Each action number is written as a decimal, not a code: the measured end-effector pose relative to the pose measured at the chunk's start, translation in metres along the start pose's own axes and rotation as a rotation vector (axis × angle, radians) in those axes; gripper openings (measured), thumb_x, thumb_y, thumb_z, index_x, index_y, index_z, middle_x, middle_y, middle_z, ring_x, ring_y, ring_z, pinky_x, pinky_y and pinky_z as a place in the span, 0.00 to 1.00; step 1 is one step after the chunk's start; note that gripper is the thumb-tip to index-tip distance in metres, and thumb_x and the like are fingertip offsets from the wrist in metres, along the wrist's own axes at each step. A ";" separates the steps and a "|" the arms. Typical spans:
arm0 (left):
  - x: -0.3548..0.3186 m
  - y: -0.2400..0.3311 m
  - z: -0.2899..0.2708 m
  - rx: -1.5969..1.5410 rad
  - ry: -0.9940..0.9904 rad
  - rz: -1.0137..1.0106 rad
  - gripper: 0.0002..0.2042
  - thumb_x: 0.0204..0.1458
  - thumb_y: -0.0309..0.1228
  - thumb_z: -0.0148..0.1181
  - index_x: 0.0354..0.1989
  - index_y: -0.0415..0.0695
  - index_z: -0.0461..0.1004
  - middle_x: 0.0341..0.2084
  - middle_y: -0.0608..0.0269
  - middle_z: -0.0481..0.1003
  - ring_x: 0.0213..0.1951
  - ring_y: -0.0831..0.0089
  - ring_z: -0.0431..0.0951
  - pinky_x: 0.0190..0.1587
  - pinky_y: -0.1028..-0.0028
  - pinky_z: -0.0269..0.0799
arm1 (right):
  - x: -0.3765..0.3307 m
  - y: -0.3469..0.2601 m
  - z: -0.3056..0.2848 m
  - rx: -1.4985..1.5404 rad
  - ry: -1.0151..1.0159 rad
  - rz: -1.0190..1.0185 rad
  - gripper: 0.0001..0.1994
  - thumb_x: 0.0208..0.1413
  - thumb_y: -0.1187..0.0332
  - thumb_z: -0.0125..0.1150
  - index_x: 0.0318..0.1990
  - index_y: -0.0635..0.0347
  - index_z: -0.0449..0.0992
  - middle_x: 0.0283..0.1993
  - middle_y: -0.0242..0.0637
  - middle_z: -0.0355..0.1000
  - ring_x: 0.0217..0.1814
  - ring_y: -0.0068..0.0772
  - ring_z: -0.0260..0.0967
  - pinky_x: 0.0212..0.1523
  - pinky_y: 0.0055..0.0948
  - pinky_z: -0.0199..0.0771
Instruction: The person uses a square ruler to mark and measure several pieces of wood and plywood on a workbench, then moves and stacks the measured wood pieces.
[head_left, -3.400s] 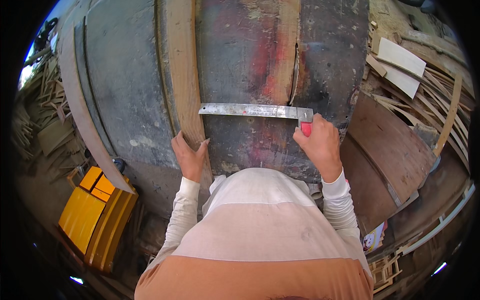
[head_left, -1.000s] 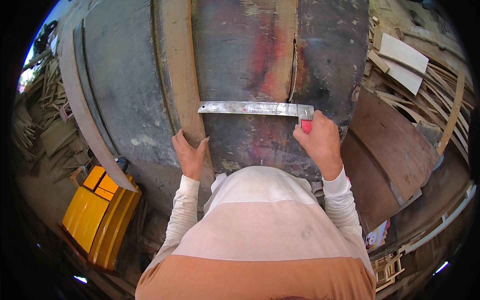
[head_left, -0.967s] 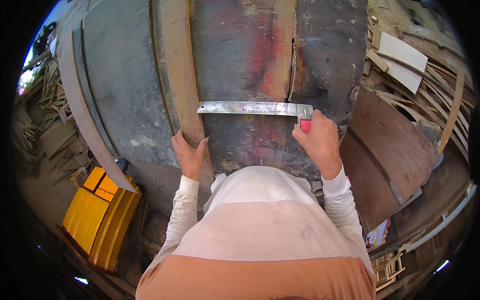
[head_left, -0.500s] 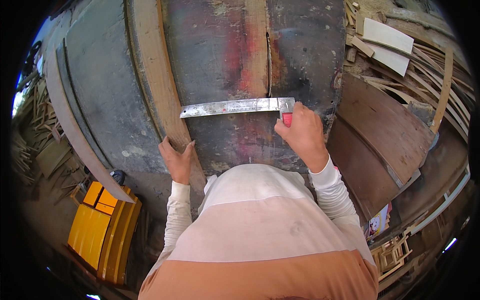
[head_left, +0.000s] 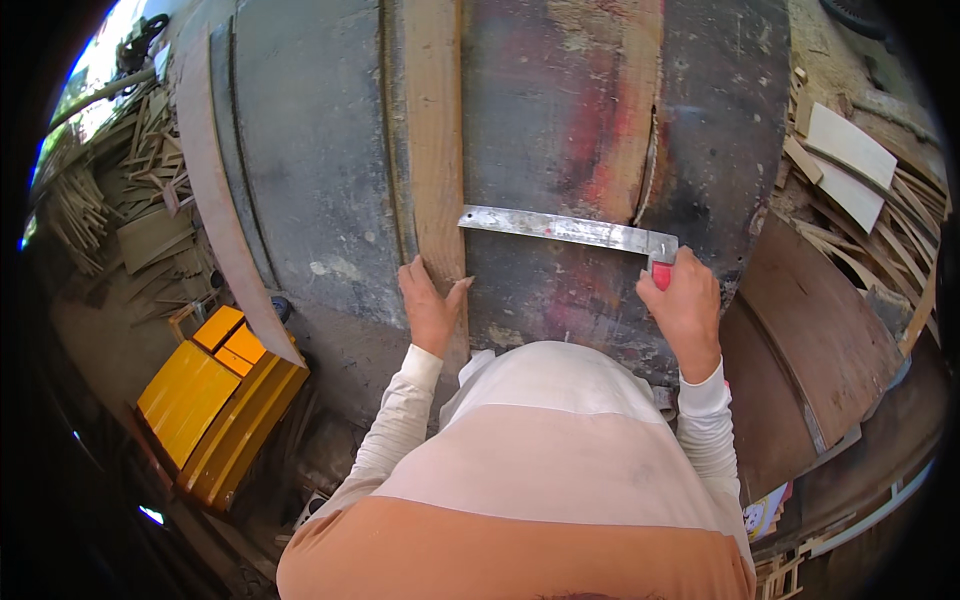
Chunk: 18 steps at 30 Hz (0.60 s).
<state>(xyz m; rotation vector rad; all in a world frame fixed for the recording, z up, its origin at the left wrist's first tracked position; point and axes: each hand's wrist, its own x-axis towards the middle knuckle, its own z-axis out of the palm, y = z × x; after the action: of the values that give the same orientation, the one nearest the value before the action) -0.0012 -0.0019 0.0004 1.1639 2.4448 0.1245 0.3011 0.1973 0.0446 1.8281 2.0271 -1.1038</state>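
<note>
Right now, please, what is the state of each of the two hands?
Left hand: spread across the wooden strip; whether it grips cannot be told.
Right hand: closed, holding the metal square by its red handle.

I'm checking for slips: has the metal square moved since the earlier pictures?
No, not visibly. The metal square still meets the lower end of the crack in the dark tabletop; the whole view has shifted instead.

L head cam, fisheye, lkg down, close
</note>
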 end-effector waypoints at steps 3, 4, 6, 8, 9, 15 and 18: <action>-0.002 -0.001 -0.001 0.005 0.004 -0.011 0.39 0.45 0.38 0.76 0.60 0.29 0.61 0.48 0.40 0.64 0.51 0.42 0.68 0.55 0.56 0.67 | -0.001 -0.002 -0.001 0.014 -0.013 0.010 0.17 0.47 0.64 0.69 0.33 0.72 0.73 0.33 0.61 0.75 0.35 0.63 0.75 0.39 0.51 0.75; -0.003 -0.001 0.000 0.006 0.007 -0.015 0.39 0.45 0.38 0.76 0.60 0.29 0.60 0.49 0.40 0.64 0.51 0.42 0.68 0.55 0.56 0.67 | -0.001 -0.002 -0.001 0.011 -0.013 0.009 0.17 0.47 0.64 0.69 0.33 0.72 0.73 0.33 0.61 0.75 0.35 0.63 0.75 0.40 0.51 0.75; -0.005 -0.003 0.002 0.005 0.018 -0.012 0.40 0.45 0.38 0.76 0.60 0.29 0.60 0.49 0.40 0.64 0.51 0.42 0.68 0.55 0.56 0.67 | -0.001 -0.003 -0.001 0.008 -0.008 0.006 0.17 0.47 0.64 0.69 0.33 0.72 0.72 0.33 0.60 0.75 0.35 0.63 0.75 0.40 0.51 0.74; -0.006 -0.006 0.003 0.001 0.034 0.005 0.40 0.45 0.38 0.77 0.60 0.29 0.61 0.49 0.40 0.64 0.51 0.42 0.68 0.56 0.55 0.66 | -0.001 -0.002 0.002 0.009 0.004 0.001 0.17 0.47 0.64 0.69 0.33 0.72 0.73 0.33 0.60 0.75 0.35 0.63 0.75 0.40 0.52 0.74; -0.006 -0.005 0.003 0.007 0.018 -0.011 0.39 0.45 0.38 0.76 0.60 0.29 0.60 0.50 0.39 0.64 0.52 0.42 0.67 0.56 0.55 0.66 | -0.002 0.000 0.001 0.011 -0.003 0.002 0.17 0.47 0.64 0.69 0.33 0.72 0.73 0.33 0.60 0.75 0.35 0.63 0.75 0.40 0.52 0.74; -0.004 0.000 0.000 0.011 -0.008 -0.029 0.39 0.46 0.37 0.76 0.60 0.29 0.60 0.50 0.38 0.64 0.53 0.40 0.67 0.57 0.53 0.66 | -0.001 0.002 0.002 0.003 -0.001 -0.008 0.18 0.47 0.63 0.68 0.34 0.72 0.73 0.34 0.60 0.76 0.36 0.63 0.76 0.40 0.51 0.75; -0.003 0.000 0.000 0.040 -0.001 -0.019 0.39 0.45 0.38 0.76 0.60 0.28 0.61 0.50 0.40 0.65 0.53 0.43 0.68 0.56 0.56 0.67 | -0.001 0.001 0.001 0.007 0.000 0.000 0.18 0.48 0.62 0.68 0.35 0.73 0.74 0.34 0.61 0.76 0.36 0.63 0.76 0.40 0.51 0.76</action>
<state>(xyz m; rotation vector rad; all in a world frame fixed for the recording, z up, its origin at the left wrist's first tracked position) 0.0003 -0.0035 0.0017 1.1565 2.4674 0.0699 0.3023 0.1957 0.0444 1.8322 2.0257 -1.1125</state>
